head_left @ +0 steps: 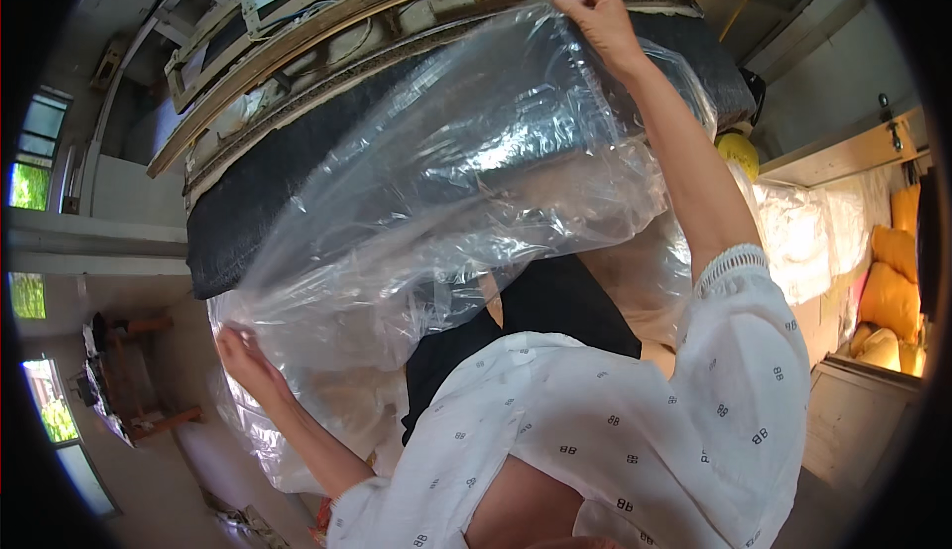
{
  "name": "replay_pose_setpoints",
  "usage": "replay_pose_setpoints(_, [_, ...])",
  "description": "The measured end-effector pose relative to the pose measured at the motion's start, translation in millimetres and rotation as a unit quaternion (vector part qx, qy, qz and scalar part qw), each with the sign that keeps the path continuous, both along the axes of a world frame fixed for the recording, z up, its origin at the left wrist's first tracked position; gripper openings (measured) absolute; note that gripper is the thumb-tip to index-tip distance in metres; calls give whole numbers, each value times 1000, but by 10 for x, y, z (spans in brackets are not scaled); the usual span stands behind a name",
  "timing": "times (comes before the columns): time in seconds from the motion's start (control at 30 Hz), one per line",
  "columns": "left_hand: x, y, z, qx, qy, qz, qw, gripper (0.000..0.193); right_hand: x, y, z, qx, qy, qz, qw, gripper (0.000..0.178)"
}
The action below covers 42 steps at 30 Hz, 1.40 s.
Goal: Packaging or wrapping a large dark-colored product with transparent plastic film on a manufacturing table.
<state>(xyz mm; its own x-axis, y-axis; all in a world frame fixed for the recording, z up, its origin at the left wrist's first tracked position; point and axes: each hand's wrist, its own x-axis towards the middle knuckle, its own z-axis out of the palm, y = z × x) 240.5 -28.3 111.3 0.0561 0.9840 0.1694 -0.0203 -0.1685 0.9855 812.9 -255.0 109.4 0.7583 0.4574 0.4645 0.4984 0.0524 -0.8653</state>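
A large sheet of clear plastic film (466, 142) stretches between my two hands and sags in shiny wrinkles toward my lap. At the far right, my right hand (597, 19) is raised with its fingers pinched on the film's upper edge. My left hand (246, 359) sits low at the left, closed on the opposite end of the film. Whether the film is one layer or a bag, I cannot tell. Under it lies a dark padded work surface (268, 202), seen partly through the plastic. More crumpled film hangs around my legs.
A long wooden rail frame (397, 3) with wires runs along the far side of the work surface. At the right are a yellow round object (738, 155), a wooden ledge (843, 150) and orange-yellow bundles (892, 286). Windows (40, 152) line the left wall.
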Motion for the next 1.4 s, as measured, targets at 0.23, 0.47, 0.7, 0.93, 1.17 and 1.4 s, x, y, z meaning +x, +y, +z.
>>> replay_pose_setpoints(0.23, [689, 920, 371, 78, 7, 60, 995, 19, -450, 8, 773, -7, 192, -56, 980, 34])
replay_pose_setpoints(0.47, [1691, 1825, -427, 188, 172, -19, 967, 26, 235, 33, -367, -11, -19, -238, 971, 18])
replay_pose_setpoints(0.7, [2025, 2175, -445, 168, 159, -37, 972, 25, 442, 75, -402, -149, -119, -297, 936, 22])
replay_pose_setpoints(0.93, [2191, 2012, -310, 205, 276, 71, 936, 28, 528, 57, -386, -186, -119, -381, 898, 32])
replay_pose_setpoints(1.17, [1959, 2224, -488, 97, 109, -20, 989, 17, 565, 59, -385, -62, -58, -390, 917, 31])
replay_pose_setpoints(1.4, [1890, 2140, -401, 266, 370, 79, 887, 39, 614, 77, -370, -29, -51, -402, 914, 40])
